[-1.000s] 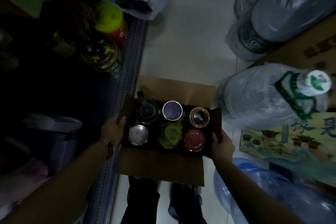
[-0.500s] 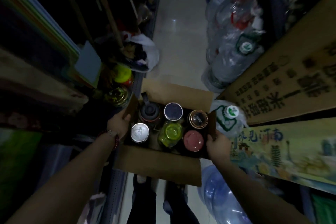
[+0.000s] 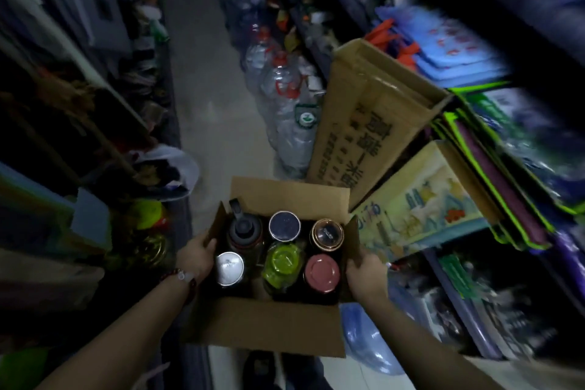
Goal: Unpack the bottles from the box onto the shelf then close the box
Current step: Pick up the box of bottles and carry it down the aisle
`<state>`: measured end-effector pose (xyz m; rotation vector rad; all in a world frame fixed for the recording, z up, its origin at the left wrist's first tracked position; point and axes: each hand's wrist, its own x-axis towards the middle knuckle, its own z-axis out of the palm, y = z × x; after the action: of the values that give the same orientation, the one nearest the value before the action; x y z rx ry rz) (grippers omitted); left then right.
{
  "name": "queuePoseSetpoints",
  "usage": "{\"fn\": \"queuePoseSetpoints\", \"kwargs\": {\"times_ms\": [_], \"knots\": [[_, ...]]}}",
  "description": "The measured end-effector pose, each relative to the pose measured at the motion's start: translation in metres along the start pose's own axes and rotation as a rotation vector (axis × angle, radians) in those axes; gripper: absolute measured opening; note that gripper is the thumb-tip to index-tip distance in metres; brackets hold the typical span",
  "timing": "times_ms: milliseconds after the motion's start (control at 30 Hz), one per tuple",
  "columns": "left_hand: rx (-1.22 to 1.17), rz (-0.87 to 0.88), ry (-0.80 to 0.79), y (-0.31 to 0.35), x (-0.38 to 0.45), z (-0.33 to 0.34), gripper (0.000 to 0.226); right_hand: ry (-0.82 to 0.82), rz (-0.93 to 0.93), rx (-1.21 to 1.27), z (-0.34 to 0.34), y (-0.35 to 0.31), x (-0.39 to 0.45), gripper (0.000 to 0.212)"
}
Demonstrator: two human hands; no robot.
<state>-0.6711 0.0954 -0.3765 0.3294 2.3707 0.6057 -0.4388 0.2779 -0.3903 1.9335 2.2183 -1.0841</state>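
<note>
An open cardboard box (image 3: 269, 326) is held in front of me, its flaps spread outward. Inside stand several bottles seen from above: a dark one with a handle (image 3: 244, 228), a navy-lidded one (image 3: 284, 225), a copper-rimmed one (image 3: 327, 234), a silver-lidded one (image 3: 229, 268), a green-lidded one (image 3: 282, 265) and a pink-lidded one (image 3: 322, 272). My left hand (image 3: 197, 256) grips the box's left side flap. My right hand (image 3: 364, 275) grips the right side flap. A dim shelf (image 3: 139, 231) on the left carries a yellow-green lidded jar (image 3: 146, 215).
A narrow aisle of pale floor (image 3: 202, 98) runs ahead. Large clear water bottles (image 3: 285, 95) line its right side beside a tall printed carton (image 3: 364, 123) and a picture-printed box (image 3: 421, 199). Shelves of folders and bags stand at right. A blue water jug (image 3: 364, 336) sits below the box.
The view has tilted up from the floor to the aisle ahead. The box stays between both hands, which keep their grip on the side flaps.
</note>
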Motion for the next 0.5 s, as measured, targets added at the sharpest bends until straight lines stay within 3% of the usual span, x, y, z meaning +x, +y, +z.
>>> {"fn": "queuePoseSetpoints", "kwargs": {"times_ms": [167, 500], "knots": [[0.185, 0.119, -0.114, 0.055, -0.024, 0.016, 0.037, 0.110, 0.187, 0.101, -0.046, 0.042, -0.046, 0.022], [0.424, 0.343, -0.223, 0.125, -0.100, 0.077, 0.042, 0.262, 0.320, 0.236, -0.099, 0.144, -0.123, 0.022]]}}
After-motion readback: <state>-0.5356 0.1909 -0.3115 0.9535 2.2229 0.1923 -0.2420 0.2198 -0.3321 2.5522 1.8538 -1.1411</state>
